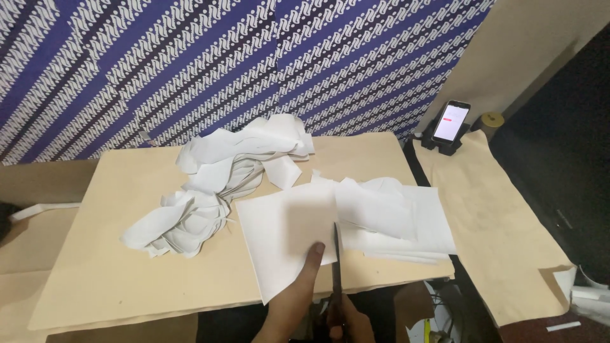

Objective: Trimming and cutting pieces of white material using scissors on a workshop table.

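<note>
Your right hand [348, 321] sits at the bottom edge of the view, fingers curled tight around the handles of the black scissors [337, 267]. The blades point straight away from you and appear nearly closed; their tips meet the near edge of the white paper sheet [286, 235].

Your left hand [305, 273] is just left of the scissors. The thumb lies flat on top of the sheet near its near edge; the remaining fingers are under the paper, so you cannot tell how they are set. The hand appears to pinch the sheet between thumb and hidden fingers.

The sheet lies on the tan board [127, 254], its near corner hanging over the board's front edge toward you.

Just right of the scissors, touching the sheet's right side, a flat stack of white paper [406, 228] rests on the board.

Left of the sheet and farther back, a loose heap of cut paper scraps [216, 184] spreads across the board.

Well right of the board, a brown paper sheet [489, 209] covers a second surface. At its far end a smartphone [450, 121] stands lit in a black holder.

Behind everything hangs a blue-and-white patterned cloth [222, 63].
</note>
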